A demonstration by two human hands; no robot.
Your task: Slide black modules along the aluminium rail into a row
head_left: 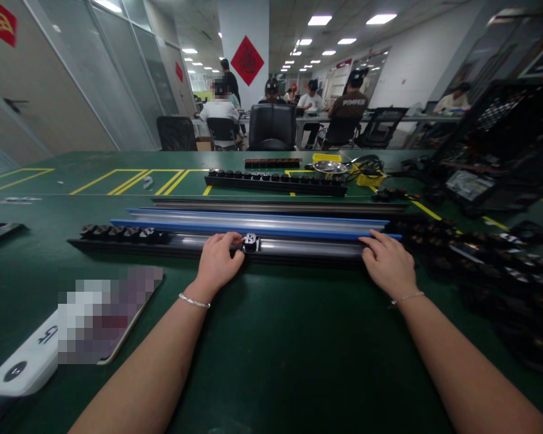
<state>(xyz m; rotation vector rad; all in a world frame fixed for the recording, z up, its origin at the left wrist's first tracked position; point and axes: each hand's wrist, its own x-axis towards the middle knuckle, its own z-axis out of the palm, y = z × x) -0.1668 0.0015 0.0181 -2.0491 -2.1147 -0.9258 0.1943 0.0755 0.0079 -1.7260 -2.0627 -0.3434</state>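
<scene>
A long black rail (298,248) lies across the green table in front of me, with several small black socket modules (122,232) seated at its left end. My left hand (218,260) rests on the rail, fingers curled and pinching a small black-and-white module (251,242) sitting in the channel. My right hand (388,262) lies on the rail's right part, fingers spread flat and pressing it down. Just behind the rail lies a silver strip with blue edges (253,222).
Another rail filled with modules (276,181) lies further back, near a metal bowl (329,167) on yellow trays. Loose black modules (489,253) are heaped at the right beside a black crate (502,144). A phone (104,313) and white device (22,364) lie left. People sit at far desks.
</scene>
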